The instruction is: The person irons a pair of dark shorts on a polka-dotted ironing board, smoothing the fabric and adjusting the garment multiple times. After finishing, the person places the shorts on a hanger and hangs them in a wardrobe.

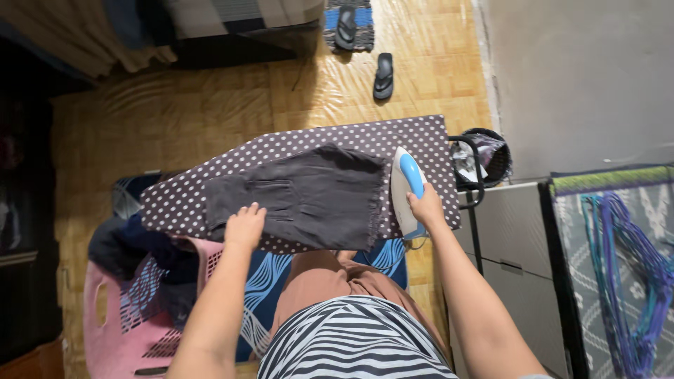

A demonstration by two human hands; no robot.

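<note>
A dark grey pair of shorts [316,196] lies flat on an ironing board [351,137] with a brown, white-dotted cover. My left hand [245,226] rests flat on the near left edge of the shorts, fingers spread, pressing the cloth down. My right hand [426,205] grips the blue handle of a white and blue iron [406,184], which sits on the board right beside the frayed right edge of the shorts.
A pink laundry basket [112,330] full of dark clothes stands at lower left. A black mesh bin [491,158] sits beyond the board's right end, by a grey cabinet [512,231]. Coloured hangers [635,281] lie at right. Two black sandals [383,76] rest on the wooden floor.
</note>
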